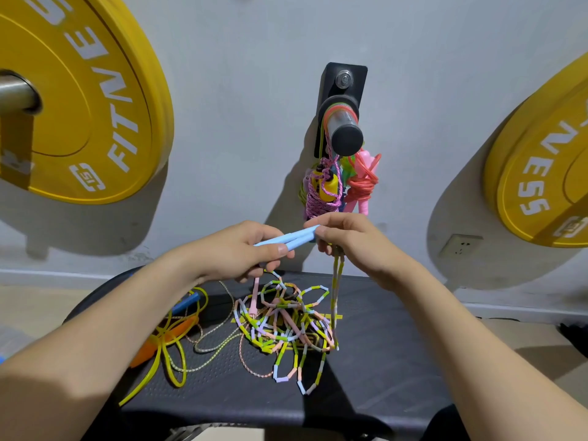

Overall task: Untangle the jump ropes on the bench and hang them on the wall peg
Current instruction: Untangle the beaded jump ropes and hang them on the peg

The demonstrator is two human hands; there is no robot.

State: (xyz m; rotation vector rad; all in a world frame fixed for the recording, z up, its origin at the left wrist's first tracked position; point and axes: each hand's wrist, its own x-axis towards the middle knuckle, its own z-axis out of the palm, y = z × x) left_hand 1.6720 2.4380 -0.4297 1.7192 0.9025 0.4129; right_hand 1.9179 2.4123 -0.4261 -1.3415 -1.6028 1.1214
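Holding two blue handles (288, 238) at frame centre, both hands, left (237, 251) and right (345, 238), grip closed on them, beaded rope (286, 326) trailing onto the tabletop (381, 361) below.

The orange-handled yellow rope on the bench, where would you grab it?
By the orange handle, from above on the left hand side. It lies flat and rigid on the bench, apart from the beaded tangle, while its yellow cord is loose loops.
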